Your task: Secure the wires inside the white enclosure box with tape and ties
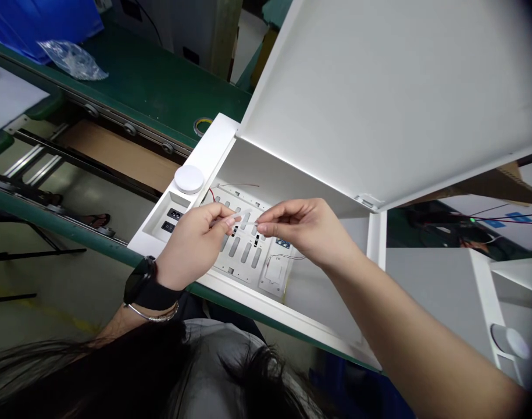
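My left hand (196, 240), with a black watch and a bangle on its wrist, pinches one end of a thin whitish strip (247, 223). My right hand (307, 226) has its thumb and fingertips closed on the strip's other end. What kind of strip it is, I cannot make out. Both hands are above the inside of a white cabinet (287, 314). Below them lies a white slotted plate (233, 247) with small black parts. Beside it are a small white module (273, 272) with thin wires and a blue circuit board (283, 243), partly hidden by my right hand.
The cabinet's large lid (392, 87) stands raised at the back right. A round white disc (189, 178) and black sockets (174, 214) sit on its left end. A tape roll (202, 125) and plastic bag (76, 61) lie on the green bench (161, 87). Another white cabinet (440, 291) stands right.
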The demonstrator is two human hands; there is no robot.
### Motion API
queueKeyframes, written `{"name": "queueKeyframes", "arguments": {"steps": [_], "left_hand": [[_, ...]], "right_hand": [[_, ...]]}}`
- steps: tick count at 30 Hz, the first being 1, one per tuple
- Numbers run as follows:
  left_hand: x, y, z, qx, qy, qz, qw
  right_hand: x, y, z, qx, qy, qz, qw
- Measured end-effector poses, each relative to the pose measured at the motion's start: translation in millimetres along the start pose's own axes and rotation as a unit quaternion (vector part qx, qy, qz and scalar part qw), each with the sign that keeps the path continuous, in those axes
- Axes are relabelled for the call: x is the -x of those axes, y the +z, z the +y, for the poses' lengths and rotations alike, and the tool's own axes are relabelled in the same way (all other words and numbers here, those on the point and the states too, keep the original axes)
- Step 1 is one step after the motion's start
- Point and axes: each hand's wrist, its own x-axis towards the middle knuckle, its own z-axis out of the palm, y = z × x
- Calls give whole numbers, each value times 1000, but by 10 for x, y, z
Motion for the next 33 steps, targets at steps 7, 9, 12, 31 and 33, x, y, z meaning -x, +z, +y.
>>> {"name": "queueKeyframes", "arguments": {"steps": [7,9,12,31,33], "left_hand": [[26,27,-29,-5,36,2,999],[23,29,-22,32,19,32,999],[18,26,-22,80,7,68,994],[27,-12,-31,79,20,56,995],[31,-10,-33,73,19,57,996]], "right_hand": [[2,90,-42,186,-91,-16,978],[-60,61,73,235,-95,8,967],[-198,-5,519,299,-23,47,953],[-246,178,2177,461,52,-96,881],[-237,190,2192,471,40,-101,875]]}}
